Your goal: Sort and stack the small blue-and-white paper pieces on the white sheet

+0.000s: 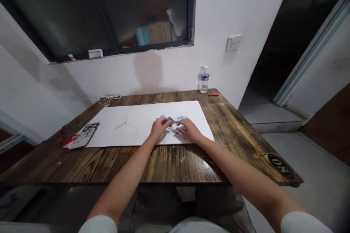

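Note:
My left hand [159,127] pinches a small dark rectangular piece [171,120] over the right part of a white board [142,116]. Close by on the right, my right hand [188,129] has its fingers apart, the index finger reaching toward that piece's right edge. Small blue-and-white pieces [181,118] lie on the board behind the right hand, and others [162,117] lie behind the left hand. Another blue-edged piece [170,128] rests between the hands. Thin dark lines [125,122] mark the board's left half.
A phone-like patterned object [89,134] lies at the board's left end beside red strands [68,140]. At the wooden table's [240,145] back stand a water bottle [204,80], a red stick [213,95] and a coiled white cord [109,98].

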`<state>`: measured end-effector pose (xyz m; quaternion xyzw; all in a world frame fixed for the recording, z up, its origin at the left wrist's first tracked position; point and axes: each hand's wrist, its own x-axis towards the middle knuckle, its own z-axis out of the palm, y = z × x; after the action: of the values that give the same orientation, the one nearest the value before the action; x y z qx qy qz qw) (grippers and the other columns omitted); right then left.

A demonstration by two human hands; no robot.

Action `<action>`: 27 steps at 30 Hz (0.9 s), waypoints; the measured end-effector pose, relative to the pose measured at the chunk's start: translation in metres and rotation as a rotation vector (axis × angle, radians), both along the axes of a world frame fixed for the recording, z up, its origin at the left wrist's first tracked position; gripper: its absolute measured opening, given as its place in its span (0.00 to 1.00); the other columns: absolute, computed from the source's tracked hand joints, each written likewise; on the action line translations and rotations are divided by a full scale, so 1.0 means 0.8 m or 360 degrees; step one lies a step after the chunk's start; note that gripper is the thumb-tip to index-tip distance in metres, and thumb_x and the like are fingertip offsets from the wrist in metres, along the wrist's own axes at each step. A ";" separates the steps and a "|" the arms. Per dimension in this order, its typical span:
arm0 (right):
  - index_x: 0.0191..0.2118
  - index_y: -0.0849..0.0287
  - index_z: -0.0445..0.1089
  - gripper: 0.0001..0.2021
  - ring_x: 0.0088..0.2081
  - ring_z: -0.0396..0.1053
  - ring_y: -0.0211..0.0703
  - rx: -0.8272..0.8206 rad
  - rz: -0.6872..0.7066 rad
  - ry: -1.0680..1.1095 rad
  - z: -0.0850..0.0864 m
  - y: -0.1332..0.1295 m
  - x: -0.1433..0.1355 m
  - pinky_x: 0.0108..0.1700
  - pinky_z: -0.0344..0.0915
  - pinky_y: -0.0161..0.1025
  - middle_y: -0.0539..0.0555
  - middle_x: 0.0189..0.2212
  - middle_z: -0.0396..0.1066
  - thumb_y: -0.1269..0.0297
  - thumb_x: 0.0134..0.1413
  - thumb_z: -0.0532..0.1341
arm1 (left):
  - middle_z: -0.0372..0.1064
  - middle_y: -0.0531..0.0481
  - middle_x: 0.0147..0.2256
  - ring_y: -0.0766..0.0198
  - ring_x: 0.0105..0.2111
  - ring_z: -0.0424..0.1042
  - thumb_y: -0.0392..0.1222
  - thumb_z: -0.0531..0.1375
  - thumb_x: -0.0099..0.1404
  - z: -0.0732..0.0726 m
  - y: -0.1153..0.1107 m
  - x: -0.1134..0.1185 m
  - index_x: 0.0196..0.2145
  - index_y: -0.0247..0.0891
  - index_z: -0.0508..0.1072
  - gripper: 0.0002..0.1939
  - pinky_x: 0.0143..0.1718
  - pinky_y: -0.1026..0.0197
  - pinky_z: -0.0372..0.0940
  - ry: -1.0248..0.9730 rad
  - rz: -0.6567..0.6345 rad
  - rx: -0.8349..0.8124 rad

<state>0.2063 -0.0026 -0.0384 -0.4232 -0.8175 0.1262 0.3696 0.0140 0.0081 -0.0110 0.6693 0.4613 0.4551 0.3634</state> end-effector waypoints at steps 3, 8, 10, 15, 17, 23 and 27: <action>0.57 0.58 0.65 0.25 0.53 0.65 0.52 0.0061 0.0092 -0.0213 -0.001 -0.004 -0.001 0.54 0.60 0.47 0.61 0.50 0.71 0.62 0.53 0.65 | 0.74 0.49 0.26 0.60 0.30 0.75 0.55 0.64 0.53 0.001 0.006 -0.005 0.29 0.37 0.71 0.17 0.35 0.60 0.66 -0.0146 0.0111 -0.0017; 0.57 0.55 0.65 0.24 0.54 0.65 0.49 0.0084 0.0320 -0.0428 0.005 -0.011 -0.001 0.54 0.58 0.44 0.58 0.50 0.71 0.60 0.55 0.64 | 0.73 0.50 0.25 0.62 0.27 0.74 0.53 0.66 0.50 0.000 0.008 -0.008 0.30 0.37 0.70 0.17 0.26 0.64 0.65 -0.0263 0.0283 -0.0088; 0.53 0.55 0.69 0.18 0.51 0.67 0.47 0.0150 0.0375 -0.0468 0.009 -0.013 -0.001 0.52 0.58 0.42 0.56 0.46 0.74 0.61 0.58 0.62 | 0.73 0.50 0.25 0.63 0.26 0.73 0.52 0.66 0.49 -0.002 0.008 -0.008 0.30 0.37 0.70 0.17 0.24 0.66 0.63 -0.0266 0.0328 -0.0100; 0.46 0.56 0.73 0.11 0.44 0.68 0.45 0.0303 0.0397 -0.0570 0.018 -0.017 0.002 0.47 0.57 0.41 0.57 0.39 0.75 0.62 0.61 0.59 | 0.71 0.52 0.25 0.67 0.24 0.70 0.49 0.65 0.50 -0.006 0.011 -0.012 0.29 0.37 0.71 0.14 0.25 0.67 0.63 -0.0244 0.0399 -0.0028; 0.46 0.56 0.74 0.11 0.43 0.67 0.45 0.0312 0.0395 -0.0588 0.019 -0.018 0.003 0.45 0.58 0.41 0.56 0.37 0.75 0.62 0.61 0.58 | 0.71 0.52 0.25 0.67 0.24 0.70 0.49 0.64 0.50 -0.007 0.013 -0.014 0.30 0.37 0.71 0.14 0.23 0.67 0.62 -0.0263 0.0429 -0.0056; 0.52 0.55 0.71 0.16 0.50 0.65 0.49 0.0305 0.0368 -0.0476 0.012 -0.016 0.006 0.51 0.60 0.45 0.59 0.47 0.72 0.60 0.60 0.59 | 0.70 0.52 0.25 0.68 0.24 0.68 0.50 0.65 0.50 -0.007 0.013 -0.015 0.30 0.37 0.71 0.15 0.22 0.68 0.60 -0.0285 0.0458 -0.0104; 0.56 0.53 0.68 0.21 0.60 0.57 0.55 0.0254 0.0419 -0.0536 0.007 -0.017 0.003 0.59 0.54 0.53 0.58 0.58 0.65 0.53 0.59 0.60 | 0.70 0.52 0.25 0.68 0.23 0.68 0.50 0.65 0.50 -0.007 0.011 -0.014 0.30 0.36 0.71 0.15 0.22 0.68 0.60 -0.0289 0.0432 -0.0087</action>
<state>0.2090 -0.0159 -0.0330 -0.2974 -0.9232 0.0359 0.2405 0.0027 0.0170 -0.0165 0.5468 0.5250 0.5460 0.3568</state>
